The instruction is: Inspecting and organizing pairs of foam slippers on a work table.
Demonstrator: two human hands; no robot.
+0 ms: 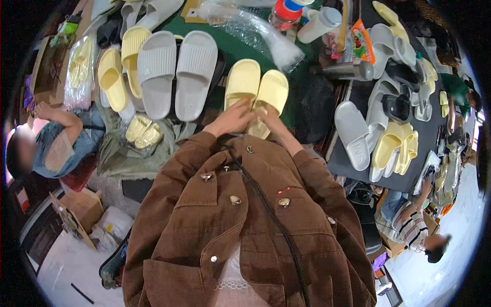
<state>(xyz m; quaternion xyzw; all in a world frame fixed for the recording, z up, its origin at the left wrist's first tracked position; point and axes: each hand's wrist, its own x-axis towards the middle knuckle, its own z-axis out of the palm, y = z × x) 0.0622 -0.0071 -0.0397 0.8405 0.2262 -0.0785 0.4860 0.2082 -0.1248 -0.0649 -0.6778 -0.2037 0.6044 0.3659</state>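
A pair of pale yellow slide sandals is in front of me, soles toward my body and straps at the far end. My left hand (pixel 233 118) is closed on the heel end of the left yellow slide (pixel 243 79). On the right yellow slide (pixel 272 91), my right hand (pixel 272 123) grips near the heel, its fingers partly hidden. The two hands almost meet between the slides. To their left stand two larger grey slides (pixel 196 71), side by side, with more yellow slides (pixel 112 82) beyond them.
A clear plastic bag (pixel 250 30), a white bottle (pixel 319 24) and a red-lidded jar (pixel 283 16) lie at the back. Grey, black and yellow slides cover the right-hand table (pixel 348 161). Wrapped yellow slides (pixel 143 132) sit at left. Other people work on both sides.
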